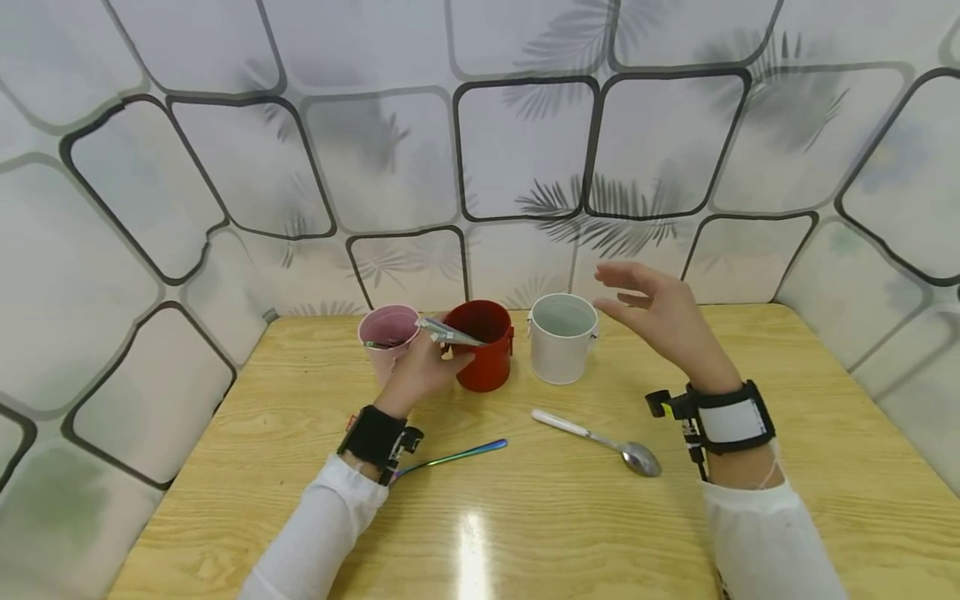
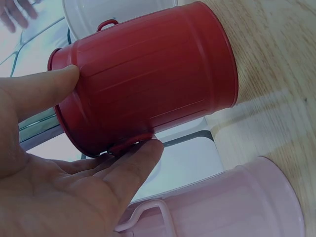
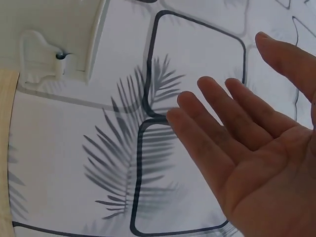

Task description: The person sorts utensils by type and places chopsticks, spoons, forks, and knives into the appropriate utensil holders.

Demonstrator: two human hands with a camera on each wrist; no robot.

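Note:
My left hand [image 1: 426, 367] grips the red bucket [image 2: 153, 69] at its upper side; the left wrist view has the thumb near the rim and the fingertips by the side handle. Grey, flat-ended handles [image 1: 450, 332] lean out over that bucket's rim toward the left. To its left is a pink bucket [image 1: 389, 321] with slim dark pieces inside, partly behind the left hand. A white bucket [image 1: 561, 342] stands on the right. Beside and above it my right hand [image 1: 660, 312] is raised in the air, fingers loosely extended, palm bare in the right wrist view [image 3: 256, 163].
A spoon [image 1: 596, 440] with a white handle lies on the wooden table [image 1: 585, 533] in front of the white bucket. Left of it lies a slim rainbow-coloured utensil [image 1: 457, 455], one end hidden by the left wrist. A patterned cloth wall [image 1: 525, 150] rises behind the buckets.

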